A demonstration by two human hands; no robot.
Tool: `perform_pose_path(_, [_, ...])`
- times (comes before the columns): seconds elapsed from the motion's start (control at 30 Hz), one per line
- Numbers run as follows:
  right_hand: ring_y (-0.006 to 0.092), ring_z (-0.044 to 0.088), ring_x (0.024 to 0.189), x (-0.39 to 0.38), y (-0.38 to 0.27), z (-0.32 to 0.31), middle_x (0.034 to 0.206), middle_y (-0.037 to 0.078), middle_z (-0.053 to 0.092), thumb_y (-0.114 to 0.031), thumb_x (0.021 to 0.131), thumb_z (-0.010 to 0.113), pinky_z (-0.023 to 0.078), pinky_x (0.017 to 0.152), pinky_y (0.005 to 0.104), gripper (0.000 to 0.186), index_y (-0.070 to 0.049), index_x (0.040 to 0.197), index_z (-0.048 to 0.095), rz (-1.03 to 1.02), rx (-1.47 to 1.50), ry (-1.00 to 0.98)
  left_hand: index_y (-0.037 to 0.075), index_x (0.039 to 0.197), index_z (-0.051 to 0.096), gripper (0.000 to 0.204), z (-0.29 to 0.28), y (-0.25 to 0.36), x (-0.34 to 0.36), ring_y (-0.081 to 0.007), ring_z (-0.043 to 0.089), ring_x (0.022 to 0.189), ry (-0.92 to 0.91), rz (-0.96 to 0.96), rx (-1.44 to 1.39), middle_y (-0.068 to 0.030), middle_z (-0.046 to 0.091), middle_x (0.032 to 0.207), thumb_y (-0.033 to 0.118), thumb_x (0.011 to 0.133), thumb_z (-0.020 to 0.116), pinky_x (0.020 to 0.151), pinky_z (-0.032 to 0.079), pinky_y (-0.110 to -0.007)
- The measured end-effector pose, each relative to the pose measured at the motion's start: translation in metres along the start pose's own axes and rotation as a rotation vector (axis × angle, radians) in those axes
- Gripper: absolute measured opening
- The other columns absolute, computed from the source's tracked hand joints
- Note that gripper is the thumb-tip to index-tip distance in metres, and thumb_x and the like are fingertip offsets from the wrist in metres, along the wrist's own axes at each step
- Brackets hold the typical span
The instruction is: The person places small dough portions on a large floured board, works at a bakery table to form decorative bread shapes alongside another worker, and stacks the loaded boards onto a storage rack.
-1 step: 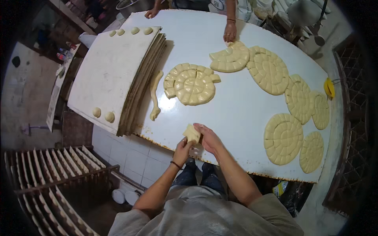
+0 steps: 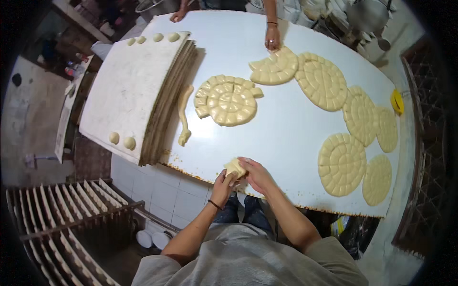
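Note:
A pale piece of dough [image 2: 234,167] is held between my two hands, just above the near edge of the white table [image 2: 286,143]. My left hand [image 2: 224,185] grips its lower left side, fingers closed. My right hand [image 2: 256,174] wraps the other side, fingers bent over it. Farther off lies a round slab of dough [image 2: 229,101] scored into small pieces, with some outer pieces standing apart from its rim. Left of it is a long dough strip [image 2: 183,119].
A stack of boards [image 2: 129,90] with several dough balls [image 2: 129,143] stands at the left. Scored dough rounds [image 2: 342,164] line the right side. Across the table a co-worker's hand [image 2: 272,38] touches a partial round [image 2: 276,66]. A rack of filled trays [image 2: 62,205] is lower left.
My hands have closed in around the dough piece, and less of it shows. The co-worker's hand remains at the partial round. The whole view has shifted slightly.

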State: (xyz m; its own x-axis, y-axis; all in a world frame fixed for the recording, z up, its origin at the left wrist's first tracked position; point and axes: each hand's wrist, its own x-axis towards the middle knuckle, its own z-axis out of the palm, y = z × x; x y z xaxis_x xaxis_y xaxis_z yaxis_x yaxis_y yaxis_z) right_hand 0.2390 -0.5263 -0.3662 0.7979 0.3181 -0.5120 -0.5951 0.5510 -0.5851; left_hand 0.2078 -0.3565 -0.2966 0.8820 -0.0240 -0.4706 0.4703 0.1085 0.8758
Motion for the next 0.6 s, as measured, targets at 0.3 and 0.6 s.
perform_pose_path(0.3, [0.0343, 0.049, 0.137, -0.124, -0.031, -0.116, 0.137, 0.018, 0.062, -0.025, 0.106, 0.061, 0.028, 0.119, 0.0538, 0.031, -0.006, 0.128, 0.07, -0.563, -1.634, 0.959, 0.001, 0.126, 0.064, 0.049, -0.044, -0.031, 0.087, -0.0394, 0.051, 0.135, 0.057, 0.824, 1.067, -0.0187, 0.061, 0.14, 0.026, 0.086, 0.076, 0.115, 0.038, -0.051])
perform_pose_path(0.6, [0.0411, 0.05, 0.141, -0.137, -0.003, -0.122, 0.151, 0.019, 0.057, -0.012, 0.104, 0.061, 0.037, 0.121, 0.0538, 0.039, -0.003, 0.142, 0.065, -0.628, -1.495, 0.707, 0.014, 0.123, 0.076, 0.029, -0.089, -0.046, 0.09, -0.0322, 0.063, 0.133, -0.539, 0.976, 1.015, -0.0112, 0.068, 0.138, 0.011, 0.094, 0.075, 0.115, 0.049, -0.045])
